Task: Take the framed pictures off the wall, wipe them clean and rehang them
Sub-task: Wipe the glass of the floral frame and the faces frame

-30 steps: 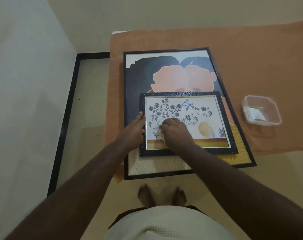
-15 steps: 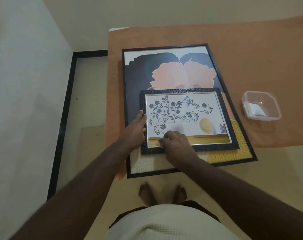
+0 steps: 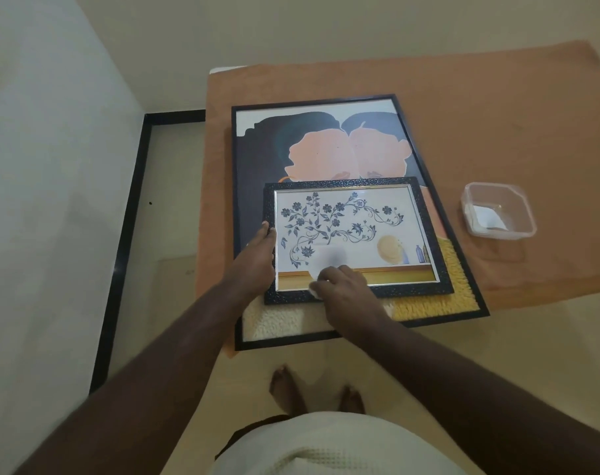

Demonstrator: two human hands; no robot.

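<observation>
Left hand (image 3: 257, 255): fingers straight, resting flat against the left edge of the small frame.
Small black textured frame with blue floral print (image 3: 429, 241): lies flat on top of the large picture, over its lower half.
White wiping cloth (image 3: 314, 291): pinched under the right hand, on the glass at the small frame's lower edge.
Right hand (image 3: 346, 296): fingers curled, gripping the cloth.
Large black-framed picture with peach shapes (image 3: 326, 138): flat on the orange-covered tabletop (image 3: 497, 114), near edge overhanging.
Clear square plastic container (image 3: 497, 210): right of both frames, apart from them.
</observation>
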